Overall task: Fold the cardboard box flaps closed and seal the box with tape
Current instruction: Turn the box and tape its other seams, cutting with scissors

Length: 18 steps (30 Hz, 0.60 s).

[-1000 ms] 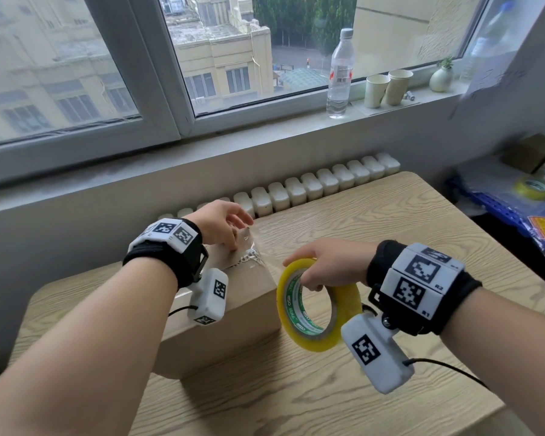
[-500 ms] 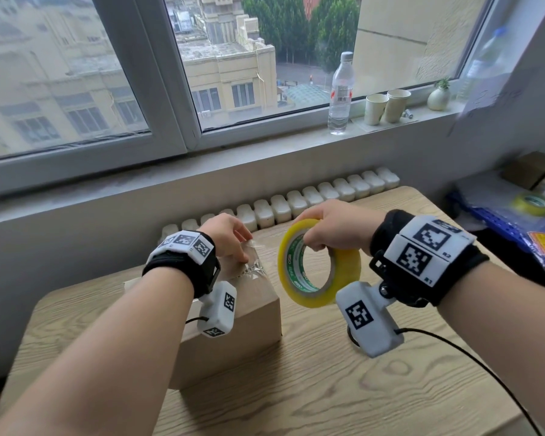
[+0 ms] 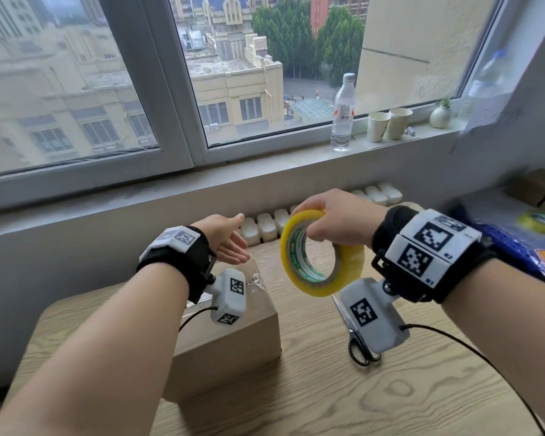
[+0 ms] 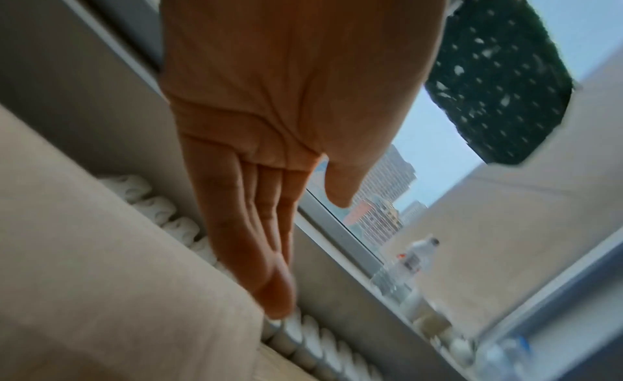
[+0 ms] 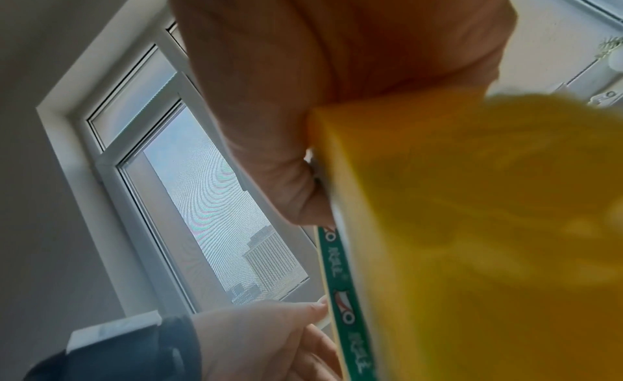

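A closed brown cardboard box (image 3: 233, 344) sits on the wooden table (image 3: 328, 398), with clear crinkled tape on its top near the far edge. My left hand (image 3: 230, 243) hovers just above the box's far end, fingers straight and together, holding nothing; the left wrist view shows the flat palm (image 4: 269, 147) over the box (image 4: 101, 253). My right hand (image 3: 334, 220) grips the top of a yellow tape roll (image 3: 321, 253) with a green printed core, held upright in the air to the right of the box. The roll (image 5: 489, 227) fills the right wrist view.
Black-handled scissors (image 3: 357, 338) lie on the table under my right wrist. A row of white radiator caps (image 3: 265, 225) runs along the table's far edge. On the sill stand a water bottle (image 3: 343, 111), two paper cups (image 3: 387, 124) and a small vase (image 3: 440, 114). Another tape roll (image 3: 537, 220) lies at right.
My left hand has let go of the tape end on the box, lifted and straightened its fingers. My right hand has raised the tape roll up and away from the box. The camera tilted upward.
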Motion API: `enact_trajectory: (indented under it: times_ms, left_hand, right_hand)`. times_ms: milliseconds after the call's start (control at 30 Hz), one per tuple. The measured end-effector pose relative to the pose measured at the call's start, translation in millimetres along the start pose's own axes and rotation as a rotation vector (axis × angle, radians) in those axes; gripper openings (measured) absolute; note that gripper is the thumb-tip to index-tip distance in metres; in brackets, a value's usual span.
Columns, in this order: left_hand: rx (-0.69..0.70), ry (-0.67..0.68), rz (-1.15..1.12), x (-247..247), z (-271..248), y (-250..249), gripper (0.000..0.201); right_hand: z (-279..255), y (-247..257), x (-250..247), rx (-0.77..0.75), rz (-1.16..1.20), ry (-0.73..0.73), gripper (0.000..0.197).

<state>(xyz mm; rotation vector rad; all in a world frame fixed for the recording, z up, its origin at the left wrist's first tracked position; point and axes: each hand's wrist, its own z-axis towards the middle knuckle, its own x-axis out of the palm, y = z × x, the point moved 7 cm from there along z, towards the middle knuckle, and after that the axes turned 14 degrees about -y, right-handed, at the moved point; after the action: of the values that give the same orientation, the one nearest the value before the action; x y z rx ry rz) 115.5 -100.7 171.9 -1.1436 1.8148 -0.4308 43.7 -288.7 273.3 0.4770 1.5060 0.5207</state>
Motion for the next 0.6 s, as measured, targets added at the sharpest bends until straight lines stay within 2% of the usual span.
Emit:
enact_trajectory:
  times_ms: [100,167,367,500,600]
  left_hand:
    - [0.010,0.019,0.187,4.9,-6.1,-0.7,0.071]
    - [-0.002,0.081,0.188,12.8,-8.8,1.4,0.072]
    - [-0.060,0.387,-0.001,45.8,-30.2,-5.2,0.063]
    - [-0.024,0.596,-0.147,66.1,-44.8,-17.6,0.053]
    - [0.026,0.606,-0.348,67.1,-47.7,-33.6,0.036]
  right_hand:
    - [0.6,-3.7,-6.2,-0.011,0.048,-0.026,0.040]
    - [2.3,-2.4,-14.8,-0.032,0.090,-0.051,0.040]
    - [9.1,2.8,-39.5,-0.106,0.177,-0.142,0.044]
    - [11.1,0.7,-51.1,-0.118,0.247,-0.187,0.043]
    - [11.7,-2.9,-56.5,-0.108,0.289,-0.201,0.044]
